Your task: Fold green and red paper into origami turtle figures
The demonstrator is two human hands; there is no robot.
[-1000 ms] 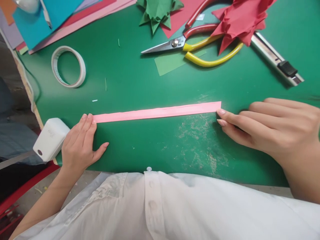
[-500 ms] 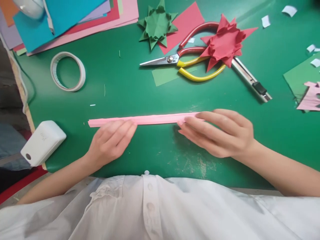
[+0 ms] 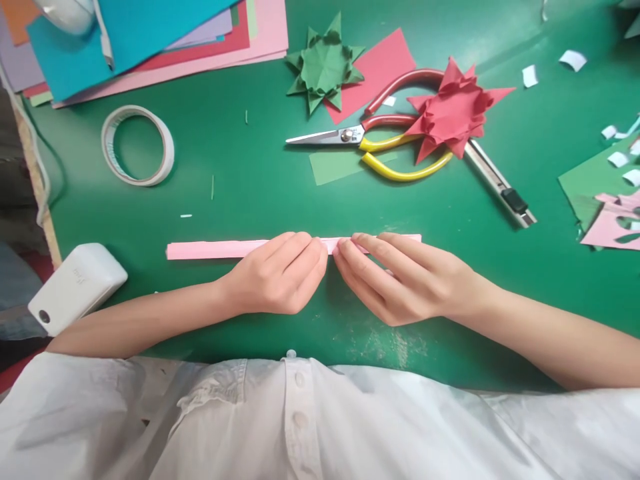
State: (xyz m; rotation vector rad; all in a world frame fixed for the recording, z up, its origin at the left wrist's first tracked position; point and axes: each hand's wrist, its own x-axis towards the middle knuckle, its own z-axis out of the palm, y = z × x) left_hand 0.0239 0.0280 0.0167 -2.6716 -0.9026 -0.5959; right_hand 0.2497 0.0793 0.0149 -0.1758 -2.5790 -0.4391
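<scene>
A long, narrow folded strip of pink paper (image 3: 215,250) lies crosswise on the green table in front of me. My left hand (image 3: 283,273) pinches the strip near its middle, fingers pressed together. Close beside it, my right hand (image 3: 400,277) grips the strip right of the middle with bent fingers. The fingertips of both hands nearly meet, and a short bit of pink paper shows between them. The strip's left end lies bare; its right end shows just beyond my right fingers. Both thumbs are mostly hidden.
Beyond the strip lie scissors (image 3: 345,136), a red paper star (image 3: 455,110), a green paper star (image 3: 325,70) and a box cutter (image 3: 500,183). On the left are a tape roll (image 3: 167,150), a white box-shaped device (image 3: 80,283) and coloured paper sheets (image 3: 135,40). Paper scraps (image 3: 617,220) lie right.
My left hand has slid right along the strip to its middle, close to my right hand. My right hand has shifted slightly left and the strip a little left. The view has moved slightly.
</scene>
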